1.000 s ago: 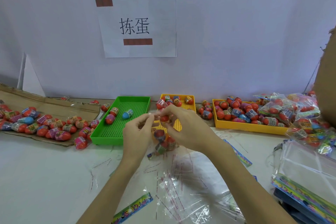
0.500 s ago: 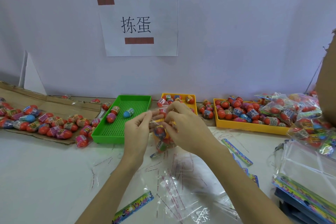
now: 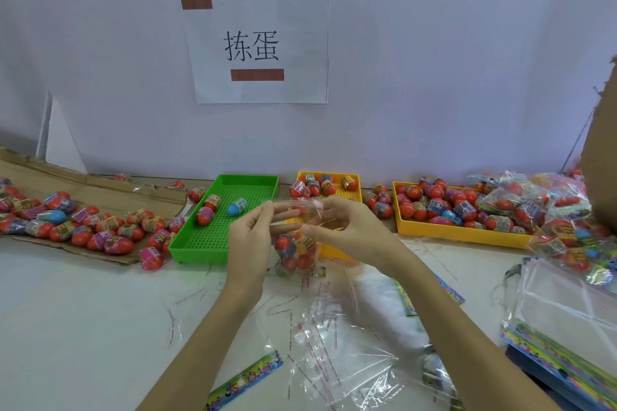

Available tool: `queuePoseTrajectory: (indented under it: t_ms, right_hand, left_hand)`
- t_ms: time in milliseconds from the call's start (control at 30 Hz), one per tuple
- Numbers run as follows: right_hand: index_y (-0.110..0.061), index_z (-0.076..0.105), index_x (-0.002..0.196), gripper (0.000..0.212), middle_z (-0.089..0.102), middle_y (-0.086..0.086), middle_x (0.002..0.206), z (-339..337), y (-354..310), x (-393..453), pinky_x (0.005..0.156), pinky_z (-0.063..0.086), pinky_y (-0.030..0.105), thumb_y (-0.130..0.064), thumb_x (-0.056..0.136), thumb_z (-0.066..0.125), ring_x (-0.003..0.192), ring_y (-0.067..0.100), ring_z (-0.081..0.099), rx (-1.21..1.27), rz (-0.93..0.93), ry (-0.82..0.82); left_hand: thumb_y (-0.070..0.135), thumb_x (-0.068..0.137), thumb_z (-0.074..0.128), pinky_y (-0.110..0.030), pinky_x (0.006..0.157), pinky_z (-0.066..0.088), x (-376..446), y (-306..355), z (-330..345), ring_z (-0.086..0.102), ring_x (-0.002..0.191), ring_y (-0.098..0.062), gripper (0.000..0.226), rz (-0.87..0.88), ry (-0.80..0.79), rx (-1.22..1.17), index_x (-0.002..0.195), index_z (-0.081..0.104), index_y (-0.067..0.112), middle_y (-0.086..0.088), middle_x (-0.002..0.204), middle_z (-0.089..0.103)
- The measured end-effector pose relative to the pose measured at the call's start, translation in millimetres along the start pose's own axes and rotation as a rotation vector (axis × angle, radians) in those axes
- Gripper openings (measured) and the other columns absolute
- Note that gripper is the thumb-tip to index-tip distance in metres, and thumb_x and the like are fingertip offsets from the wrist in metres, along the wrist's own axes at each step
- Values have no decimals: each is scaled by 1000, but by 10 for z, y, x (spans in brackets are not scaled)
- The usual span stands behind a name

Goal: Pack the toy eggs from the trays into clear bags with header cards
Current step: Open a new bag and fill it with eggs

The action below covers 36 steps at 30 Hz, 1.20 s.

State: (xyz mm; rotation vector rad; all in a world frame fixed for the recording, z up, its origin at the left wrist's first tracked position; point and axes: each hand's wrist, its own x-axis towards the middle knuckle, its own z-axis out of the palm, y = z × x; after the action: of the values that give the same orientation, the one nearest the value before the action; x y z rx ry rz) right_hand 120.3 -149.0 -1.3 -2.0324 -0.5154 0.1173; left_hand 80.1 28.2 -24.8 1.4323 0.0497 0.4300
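Your hands are spreading apart before the green tray (image 3: 233, 210): left hand (image 3: 248, 243) and right hand (image 3: 347, 233) are pinching the filled clear bag (image 3: 295, 250) by its mouth, preparing sealing.

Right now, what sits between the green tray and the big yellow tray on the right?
In the head view, a small yellow tray holding eggs, plus loose eggs.

Trays: three. One green tray (image 3: 203, 240) near bench centre, holding three eggs (image 3: 212, 202). Two yellow trays (image 3: 450, 230) toward the back edge. One paper sign (image 3: 258, 45) on the wall. Two hands (image 3: 248, 237). Loose eggs at the left edge too many to count.
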Motion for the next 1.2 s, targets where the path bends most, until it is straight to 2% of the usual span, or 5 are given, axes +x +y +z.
queuePoseTrajectory:
  t_ms: [167, 533, 767, 933, 1200]
  right_hand:
    - [-24, 78, 94, 9, 75, -9, 87, -72, 22, -11, 76, 57, 22, -33, 92, 75, 83, 6, 69, 30, -124, 54]
    - [-13, 80, 99, 20, 69, -6, 75, -225, 108, -22, 73, 58, 23, -18, 103, 61, 74, 8, 62, 271, 33, 103]
    - [-14, 78, 92, 20, 67, -8, 70, -140, 160, 41, 62, 51, 20, -19, 102, 61, 69, 10, 60, 193, 116, 232]
    - [-13, 63, 112, 17, 60, 2, 104, 270, 104, 11, 82, 48, 26, -13, 96, 69, 95, 20, 58, -327, -390, 738]
    - [-10, 73, 101, 6, 67, 3, 102, 424, 63, -7, 82, 52, 35, -12, 97, 69, 95, 21, 58, -521, -656, 534]
  left_hand:
    - [24, 113, 43, -25, 71, 61, 21, -22, -4, 80, 87, -26, 39, -27, 13, 22, 106, 78, 8, -6, 96, 82]
    - [50, 107, 42, -35, 84, 63, 67, -4, -52, 78, 96, -29, 51, -135, -185, -28, 108, 75, 11, -10, 103, 81]
    - [12, 105, 59, -23, 75, 62, 17, -81, -17, 79, 95, -22, 19, -31, -178, 88, 107, 78, 9, -4, 97, 82]
    - [12, 109, 51, -24, 72, 62, 12, -37, 6, 79, 89, -24, 30, -85, -190, 69, 102, 80, 9, -9, 97, 82]
    - [6, 107, 46, -27, 66, 59, -2, -11, 0, 76, 76, -27, 35, -76, -222, -18, 95, 78, -1, -20, 88, 76]
